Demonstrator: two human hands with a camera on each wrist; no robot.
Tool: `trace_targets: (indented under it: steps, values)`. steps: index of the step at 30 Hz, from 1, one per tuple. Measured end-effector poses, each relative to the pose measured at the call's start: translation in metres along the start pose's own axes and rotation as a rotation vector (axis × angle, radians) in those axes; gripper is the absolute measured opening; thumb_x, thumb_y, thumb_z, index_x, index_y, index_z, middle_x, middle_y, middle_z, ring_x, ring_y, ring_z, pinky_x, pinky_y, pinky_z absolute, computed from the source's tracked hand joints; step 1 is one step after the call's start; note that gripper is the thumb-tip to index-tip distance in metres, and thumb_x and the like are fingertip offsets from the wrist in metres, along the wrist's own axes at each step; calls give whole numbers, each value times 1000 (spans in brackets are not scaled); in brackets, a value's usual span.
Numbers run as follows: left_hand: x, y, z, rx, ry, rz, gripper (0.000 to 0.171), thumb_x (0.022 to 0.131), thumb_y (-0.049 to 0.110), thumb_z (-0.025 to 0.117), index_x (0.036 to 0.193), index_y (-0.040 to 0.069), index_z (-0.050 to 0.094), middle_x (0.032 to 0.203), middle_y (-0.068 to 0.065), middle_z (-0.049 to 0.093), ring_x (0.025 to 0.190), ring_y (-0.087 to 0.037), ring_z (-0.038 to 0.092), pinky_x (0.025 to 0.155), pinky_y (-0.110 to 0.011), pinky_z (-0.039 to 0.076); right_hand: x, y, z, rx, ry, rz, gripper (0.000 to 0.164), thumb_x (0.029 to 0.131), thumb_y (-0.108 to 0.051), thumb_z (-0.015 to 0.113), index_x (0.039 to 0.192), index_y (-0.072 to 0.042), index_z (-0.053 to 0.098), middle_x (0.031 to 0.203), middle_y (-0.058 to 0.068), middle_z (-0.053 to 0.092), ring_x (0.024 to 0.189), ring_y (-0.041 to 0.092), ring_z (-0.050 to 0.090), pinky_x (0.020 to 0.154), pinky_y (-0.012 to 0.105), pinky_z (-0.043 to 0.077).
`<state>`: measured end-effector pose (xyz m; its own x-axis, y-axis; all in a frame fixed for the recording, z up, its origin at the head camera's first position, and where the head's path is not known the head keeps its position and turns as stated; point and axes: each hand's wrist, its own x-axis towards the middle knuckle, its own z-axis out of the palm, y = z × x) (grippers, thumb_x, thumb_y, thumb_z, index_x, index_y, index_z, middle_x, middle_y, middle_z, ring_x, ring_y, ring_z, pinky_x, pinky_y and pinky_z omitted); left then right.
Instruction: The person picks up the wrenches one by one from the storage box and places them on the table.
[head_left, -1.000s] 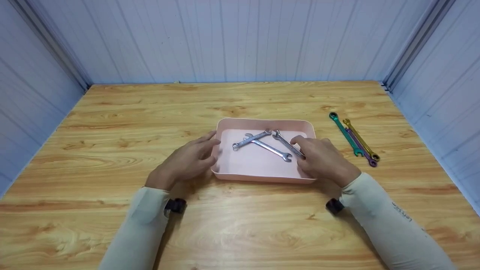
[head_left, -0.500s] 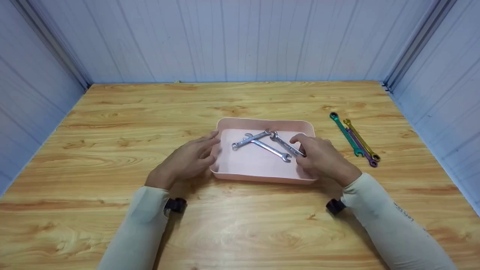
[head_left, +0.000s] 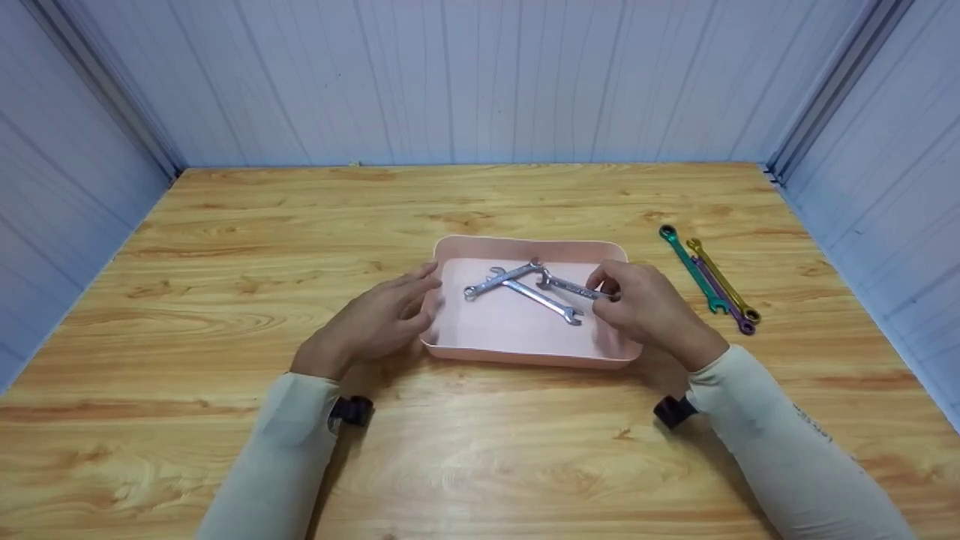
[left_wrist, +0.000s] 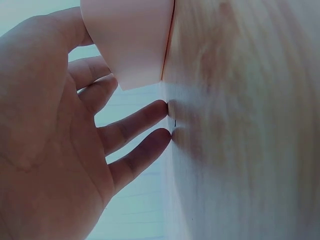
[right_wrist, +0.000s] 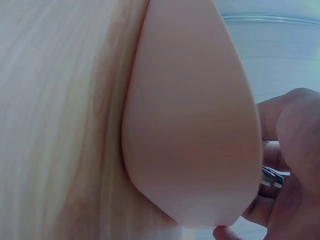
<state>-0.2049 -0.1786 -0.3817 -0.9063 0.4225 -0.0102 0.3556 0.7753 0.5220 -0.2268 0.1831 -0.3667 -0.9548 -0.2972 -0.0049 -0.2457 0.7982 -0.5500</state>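
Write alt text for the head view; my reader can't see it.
A person's right hand pinches a silver wrench over a pink tray where two other silver wrenches lie crossed; the left hand is at the tray's left side. To the tray's right, green, purple and gold wrenches lie on a wood-grain table.

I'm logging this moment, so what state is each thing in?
Pink tray, open-topped, upright on the wooden table
Held silver wrench, pinched near one end
Other two silver wrenches, crossed, lying in the tray
Green wrench, lying on the table
Gold wrench, lying on the table
Purple wrench, lying between those two
Left hand, fingers spread, at the tray's left end
Right hand, pinching the held silver wrench
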Motion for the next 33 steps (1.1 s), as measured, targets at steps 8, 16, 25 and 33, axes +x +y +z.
trace_targets:
  steps: [8, 16, 25, 33]
  values:
    - [0, 1, -1, 3, 2, -2, 52, 106, 39, 46, 152, 14, 47, 163, 7, 24, 148, -21, 27, 117, -46, 28, 0, 2, -2, -35, 42, -30, 19, 89, -5, 65, 108, -4, 69, 95, 12, 67, 82, 25, 58, 71, 35, 50]
    - [1, 1, -1, 3, 7, 24, 52, 105, 36, 47, 152, 13, 46, 164, 5, 24, 147, -20, 28, 116, -45, 28, 1, 4, 0, -84, 15, -36, 25, 89, -8, 71, 113, -2, 73, 95, 10, 65, 83, 26, 57, 65, 32, 51]
    - [2, 0, 0, 2, 3, 21, 52, 105, 36, 47, 151, 12, 47, 163, 7, 24, 147, -18, 28, 117, -44, 28, 2, 4, 2, -158, 15, -21, 24, 89, -12, 73, 110, 0, 76, 88, 8, 62, 80, 25, 54, 65, 33, 48]
    - [1, 0, 0, 10, -2, 7, 52, 105, 35, 48, 152, 14, 46, 164, 7, 23, 148, -21, 27, 117, -45, 27, 2, 6, 5, -227, 36, -81, 25, 89, -18, 75, 108, -3, 76, 90, 8, 68, 74, 23, 58, 63, 32, 46]
